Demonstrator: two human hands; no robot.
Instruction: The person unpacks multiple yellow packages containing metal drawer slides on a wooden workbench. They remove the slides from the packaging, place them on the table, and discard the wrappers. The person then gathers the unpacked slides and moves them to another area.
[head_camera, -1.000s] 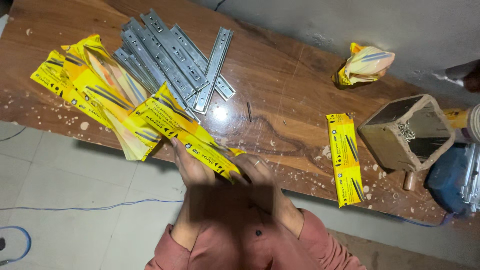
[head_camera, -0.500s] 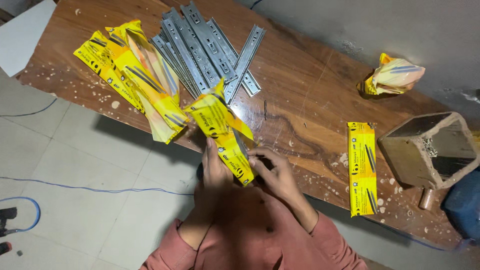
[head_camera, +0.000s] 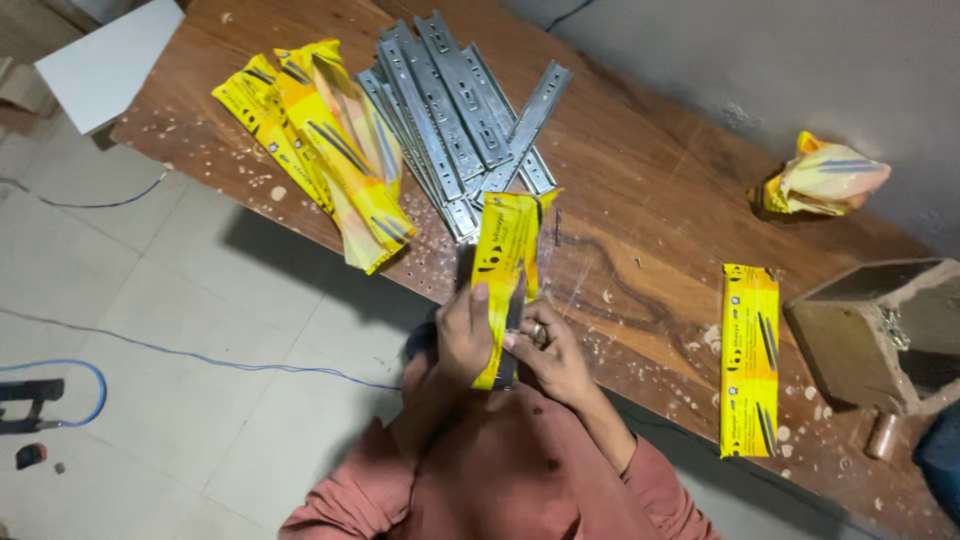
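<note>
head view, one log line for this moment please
left hand: holds yellow packet | right hand: on packet's lower end | bare slides, empty wrappers on table

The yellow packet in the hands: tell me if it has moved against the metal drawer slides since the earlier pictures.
Yes. The yellow packet has swung upright, its top now nearer the metal drawer slides.

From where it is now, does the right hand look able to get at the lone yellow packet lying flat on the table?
Probably yes, once freed: the right hand grips the yellow packet with the left hand; bare wooden table lies before the flat packet.
</note>
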